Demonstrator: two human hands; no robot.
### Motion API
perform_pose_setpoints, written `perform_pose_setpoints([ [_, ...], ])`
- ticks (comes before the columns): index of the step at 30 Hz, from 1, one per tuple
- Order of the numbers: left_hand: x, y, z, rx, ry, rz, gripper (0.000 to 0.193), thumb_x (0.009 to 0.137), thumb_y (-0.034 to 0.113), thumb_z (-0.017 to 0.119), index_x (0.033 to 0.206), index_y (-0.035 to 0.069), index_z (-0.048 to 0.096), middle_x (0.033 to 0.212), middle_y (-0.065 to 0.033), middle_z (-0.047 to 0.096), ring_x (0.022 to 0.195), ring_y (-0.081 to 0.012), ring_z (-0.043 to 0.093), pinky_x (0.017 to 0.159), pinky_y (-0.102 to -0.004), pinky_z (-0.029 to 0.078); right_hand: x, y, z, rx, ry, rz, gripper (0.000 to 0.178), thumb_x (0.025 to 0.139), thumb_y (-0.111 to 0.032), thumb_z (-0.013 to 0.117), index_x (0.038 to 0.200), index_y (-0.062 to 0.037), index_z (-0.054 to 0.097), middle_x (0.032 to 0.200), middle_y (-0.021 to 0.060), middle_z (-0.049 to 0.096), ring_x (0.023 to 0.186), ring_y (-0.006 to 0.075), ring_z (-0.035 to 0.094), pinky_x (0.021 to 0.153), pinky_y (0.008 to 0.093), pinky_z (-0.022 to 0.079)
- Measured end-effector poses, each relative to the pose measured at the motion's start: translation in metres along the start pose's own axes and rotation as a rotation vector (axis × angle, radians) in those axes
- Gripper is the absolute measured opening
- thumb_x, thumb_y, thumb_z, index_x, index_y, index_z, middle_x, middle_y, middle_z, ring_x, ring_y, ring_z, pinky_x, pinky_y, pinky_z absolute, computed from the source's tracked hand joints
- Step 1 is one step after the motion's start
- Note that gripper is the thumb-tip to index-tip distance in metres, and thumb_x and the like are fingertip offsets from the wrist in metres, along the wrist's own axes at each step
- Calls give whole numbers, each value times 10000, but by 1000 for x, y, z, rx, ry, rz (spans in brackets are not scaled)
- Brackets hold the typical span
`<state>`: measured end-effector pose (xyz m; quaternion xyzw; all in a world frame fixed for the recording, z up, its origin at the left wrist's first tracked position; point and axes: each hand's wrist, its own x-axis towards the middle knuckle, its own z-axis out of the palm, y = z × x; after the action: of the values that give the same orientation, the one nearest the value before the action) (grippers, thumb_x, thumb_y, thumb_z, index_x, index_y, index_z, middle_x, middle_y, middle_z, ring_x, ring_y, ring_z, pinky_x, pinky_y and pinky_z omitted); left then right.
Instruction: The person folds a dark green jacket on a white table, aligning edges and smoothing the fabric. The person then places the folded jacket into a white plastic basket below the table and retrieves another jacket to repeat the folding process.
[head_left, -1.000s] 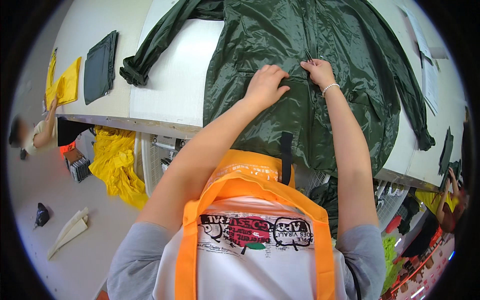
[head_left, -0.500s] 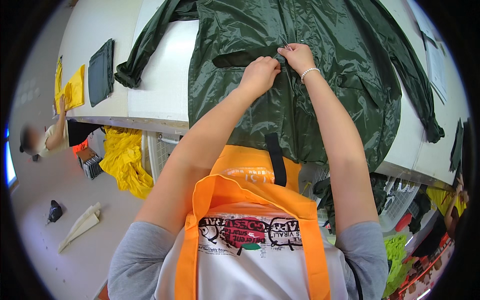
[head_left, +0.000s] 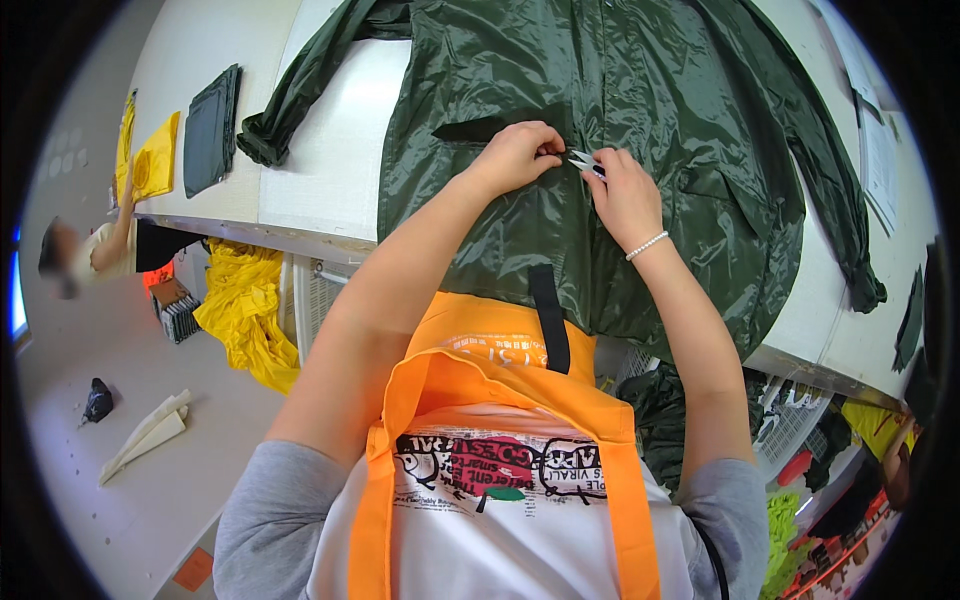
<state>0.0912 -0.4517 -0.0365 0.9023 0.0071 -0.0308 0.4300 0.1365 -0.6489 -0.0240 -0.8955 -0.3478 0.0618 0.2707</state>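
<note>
A shiny dark green jacket (head_left: 480, 225) lies spread on the white table, its front toward me. My left hand (head_left: 518, 158) is closed in a pinch over the front edge, beside the dark pocket flap (head_left: 470, 130). What sits between its fingertips is too small to make out. Small metal thread snips (head_left: 584, 162) are in my right hand (head_left: 630, 200), their blades apart and pointing at my left fingertips. A beaded bracelet circles the right wrist.
Folded dark green garments (head_left: 211, 135) and a folded yellow one (head_left: 156, 155) lie on the table at left, near another person's arm. Yellow fabric (head_left: 243, 310) hangs below the table edge. Papers (head_left: 878, 165) lie at far right. An orange apron (head_left: 500, 325) covers my front.
My right hand has moved right and toward me, and the snips now point left, toward my left hand. My left hand stays in nearly the same place.
</note>
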Motion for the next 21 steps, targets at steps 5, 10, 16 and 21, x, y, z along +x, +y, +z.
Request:
perform_pose_setpoints([
  [5, -1, 0, 7, 183, 108, 132, 110, 758, 89, 666, 854, 36, 655, 810, -100, 617, 763, -251, 617, 666, -341, 494, 1, 1, 2, -55, -8, -50, 185, 822, -201, 642, 910, -72, 543, 853, 98, 549, 812, 285, 589, 699, 395, 484],
  [10, 1, 1, 5, 164, 63, 40, 98, 766, 96, 645, 839, 32, 633, 806, -101, 611, 762, -264, 608, 679, -354, 494, 5, -2, -2, -138, 9, -158, 164, 787, -180, 660, 877, -83, 563, 818, 78, 548, 794, 259, 588, 707, 375, 471],
  [16, -1, 3, 7, 205, 67, 100, 101, 761, 107, 654, 832, 41, 627, 811, -93, 604, 813, -257, 598, 701, -358, 493, 7, 1, 0, -159, -24, -151, 164, 781, -176, 665, 868, -75, 570, 810, 83, 555, 789, 259, 589, 700, 380, 471],
  [21, -1, 7, 8, 325, 72, 174, 116, 766, 143, 656, 838, 55, 634, 830, -73, 603, 846, -257, 592, 713, -374, 495, 7, 1, -2, -156, -59, -111, 175, 791, -180, 659, 883, -68, 561, 824, 93, 556, 799, 279, 594, 689, 393, 482],
])
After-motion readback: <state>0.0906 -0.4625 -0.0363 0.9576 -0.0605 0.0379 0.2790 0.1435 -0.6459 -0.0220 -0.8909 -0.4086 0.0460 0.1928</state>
